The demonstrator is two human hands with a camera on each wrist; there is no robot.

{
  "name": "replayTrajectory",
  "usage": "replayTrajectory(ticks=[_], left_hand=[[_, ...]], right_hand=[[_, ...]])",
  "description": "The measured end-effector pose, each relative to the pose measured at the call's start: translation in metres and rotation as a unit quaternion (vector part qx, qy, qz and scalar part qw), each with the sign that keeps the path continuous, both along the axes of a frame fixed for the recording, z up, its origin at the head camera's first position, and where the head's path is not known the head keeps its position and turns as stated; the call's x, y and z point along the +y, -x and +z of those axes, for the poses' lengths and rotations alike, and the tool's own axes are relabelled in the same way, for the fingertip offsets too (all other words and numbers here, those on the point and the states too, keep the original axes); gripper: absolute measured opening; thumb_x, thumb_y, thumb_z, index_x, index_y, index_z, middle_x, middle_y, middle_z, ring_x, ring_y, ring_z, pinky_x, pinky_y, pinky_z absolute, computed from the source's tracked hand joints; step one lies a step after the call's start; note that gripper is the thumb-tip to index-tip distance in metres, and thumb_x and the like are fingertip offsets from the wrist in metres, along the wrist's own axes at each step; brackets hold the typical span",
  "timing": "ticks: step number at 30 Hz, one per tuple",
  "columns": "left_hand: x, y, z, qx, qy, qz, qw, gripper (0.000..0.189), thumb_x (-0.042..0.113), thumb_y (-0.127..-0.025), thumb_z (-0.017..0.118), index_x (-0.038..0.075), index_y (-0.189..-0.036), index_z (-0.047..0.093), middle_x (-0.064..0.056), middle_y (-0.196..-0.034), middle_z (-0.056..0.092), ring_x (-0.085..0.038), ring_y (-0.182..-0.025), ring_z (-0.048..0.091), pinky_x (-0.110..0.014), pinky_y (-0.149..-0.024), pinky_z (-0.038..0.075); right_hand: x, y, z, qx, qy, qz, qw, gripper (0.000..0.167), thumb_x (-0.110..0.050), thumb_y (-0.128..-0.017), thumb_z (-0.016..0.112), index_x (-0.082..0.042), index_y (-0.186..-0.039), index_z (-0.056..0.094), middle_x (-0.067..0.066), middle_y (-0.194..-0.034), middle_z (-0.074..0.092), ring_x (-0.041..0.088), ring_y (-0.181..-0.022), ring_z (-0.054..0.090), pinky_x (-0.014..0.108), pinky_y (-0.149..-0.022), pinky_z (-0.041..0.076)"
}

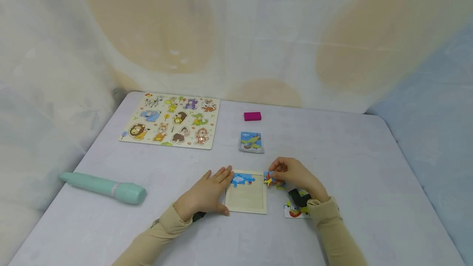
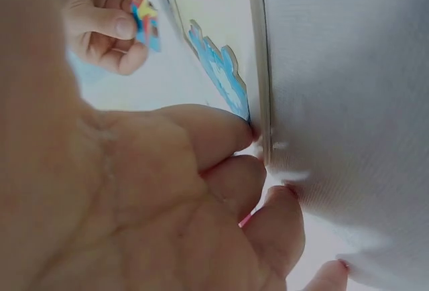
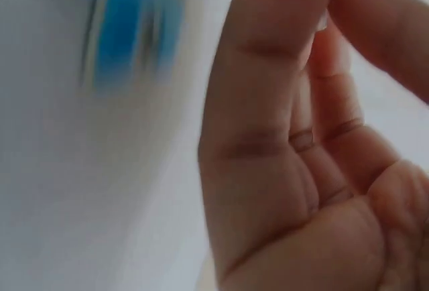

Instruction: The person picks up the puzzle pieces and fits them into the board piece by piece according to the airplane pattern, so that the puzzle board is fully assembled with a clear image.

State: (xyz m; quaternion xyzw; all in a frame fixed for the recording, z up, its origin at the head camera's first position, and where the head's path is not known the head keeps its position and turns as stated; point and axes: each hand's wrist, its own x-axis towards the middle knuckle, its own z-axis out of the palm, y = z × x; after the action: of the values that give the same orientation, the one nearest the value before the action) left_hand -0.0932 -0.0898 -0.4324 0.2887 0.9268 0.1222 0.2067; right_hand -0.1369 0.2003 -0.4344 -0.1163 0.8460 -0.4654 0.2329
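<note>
A small wooden puzzle tray [image 1: 246, 200] lies flat on the table, with joined blue sky pieces [image 1: 242, 179] along its top left. My left hand [image 1: 205, 192] rests at the tray's left edge, fingers spread and fairly straight. Just right of the tray, my right hand [image 1: 295, 174] pinches a blue, red and yellow jigsaw piece [image 2: 146, 19] between thumb and fingers. Another colourful piece [image 1: 281, 186] shows beneath that hand. More pieces [image 1: 295, 213] lie near the right wrist, partly covered by it. In the right wrist view, a blurred blue shape [image 3: 120, 29] appears at upper left.
Behind the tray are a small picture packet of an airplane [image 1: 251, 142] and a magenta block [image 1: 252, 116]. An animal peg board [image 1: 170, 121] lies at the back left. A mint-green microphone-shaped object [image 1: 105, 186] lies at the left. Draped cloth [image 1: 258, 32] hangs behind the table.
</note>
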Motion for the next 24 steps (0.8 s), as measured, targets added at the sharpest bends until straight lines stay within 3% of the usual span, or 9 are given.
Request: replayTrajectory(ticks=[6, 11, 18, 24], left_hand=[[-0.001, 0.0, 0.0, 0.005, -0.003, -0.001, 1.0, 0.106, 0.047, -0.071, 0.082, 0.003, -0.151, 0.029, -0.01, -0.162, 0.02, -0.027, -0.15, 0.02, -0.057, -0.118, 0.021], [-0.001, 0.001, 0.0, 0.01, -0.007, 0.0, 0.9999, 0.106, 0.047, -0.07, 0.083, 0.002, -0.151, 0.03, -0.011, -0.162, 0.022, -0.028, -0.15, 0.021, -0.058, -0.117, 0.022], [0.0, 0.001, 0.001, 0.01, -0.006, 0.001, 0.9999, 0.105, 0.046, -0.071, 0.083, 0.002, -0.151, 0.03, -0.011, -0.161, 0.022, -0.028, -0.15, 0.022, -0.058, -0.117, 0.022], [0.0, 0.0, 0.001, 0.011, -0.007, 0.004, 0.9999, 0.105, 0.046, -0.07, 0.083, 0.002, -0.151, 0.031, -0.011, -0.161, 0.023, -0.029, -0.149, 0.023, -0.058, -0.117, 0.022]], right_hand=[[-0.025, -0.001, -0.01, -0.012, 0.009, 0.003, 0.9999, 0.016, -0.009, -0.091, 0.064, 0.003, -0.102, 0.062, 0.009, -0.084, 0.063, 0.013, -0.065, 0.061, 0.027, -0.062, 0.057], [-0.038, -0.003, -0.009, -0.004, -0.032, -0.025, 0.9992, 0.013, -0.01, -0.089, 0.067, -0.001, -0.097, 0.063, 0.006, -0.077, 0.063, 0.012, -0.06, 0.059, 0.026, -0.058, 0.054], [-0.051, -0.007, -0.006, 0.043, -0.112, -0.062, 0.9909, 0.008, -0.009, -0.082, 0.069, -0.006, -0.087, 0.064, 0.002, -0.069, 0.056, 0.012, -0.059, 0.05, 0.023, -0.054, 0.041], [-0.053, -0.008, -0.007, 0.045, -0.131, -0.078, 0.9873, 0.016, -0.013, -0.083, 0.073, -0.005, -0.089, 0.061, 0.002, -0.066, 0.05, 0.014, -0.059, 0.045, 0.024, -0.053, 0.035]])
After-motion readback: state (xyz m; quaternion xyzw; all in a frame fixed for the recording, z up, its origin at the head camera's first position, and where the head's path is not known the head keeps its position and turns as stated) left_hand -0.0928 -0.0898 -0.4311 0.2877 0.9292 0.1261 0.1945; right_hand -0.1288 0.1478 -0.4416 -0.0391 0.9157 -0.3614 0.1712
